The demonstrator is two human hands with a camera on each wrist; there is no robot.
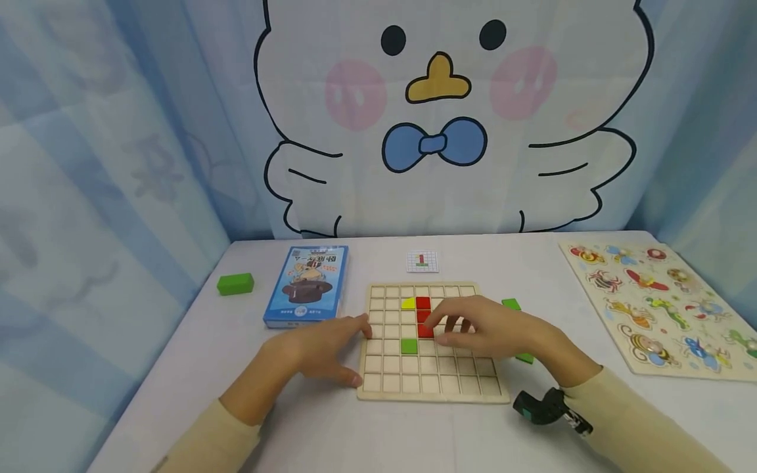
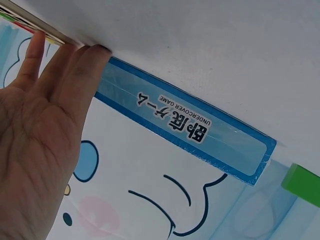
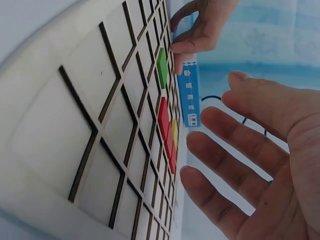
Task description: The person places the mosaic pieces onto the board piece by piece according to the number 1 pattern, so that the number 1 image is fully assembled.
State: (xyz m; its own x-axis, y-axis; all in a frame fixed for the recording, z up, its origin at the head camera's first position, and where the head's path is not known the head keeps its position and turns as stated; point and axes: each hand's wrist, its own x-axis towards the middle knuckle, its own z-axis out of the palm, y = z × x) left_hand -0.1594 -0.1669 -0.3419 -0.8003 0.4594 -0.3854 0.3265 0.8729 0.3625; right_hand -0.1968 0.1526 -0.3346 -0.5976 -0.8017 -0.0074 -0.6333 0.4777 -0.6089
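A wooden grid board (image 1: 434,388) lies flat on the table. In its squares sit red tiles (image 1: 423,303), a yellow tile (image 1: 409,303) and a green tile (image 1: 409,346). My left hand (image 1: 322,348) rests at the board's left edge, fingers and thumb spread along it. Over the board's right half hovers my right hand (image 1: 487,325), its fingertips near the red tiles. In the right wrist view the fingers of the right hand (image 3: 260,165) are loosely bent with nothing between them. Green pieces (image 1: 511,304) lie right of the board, partly hidden by the right hand.
A blue game box (image 1: 307,282) stands left of the board, with a green block (image 1: 235,284) farther left. Behind the board lies a small gridded card (image 1: 422,261). An insect puzzle board (image 1: 662,309) lies at the right. A patterned curtain (image 1: 437,197) hangs behind the table.
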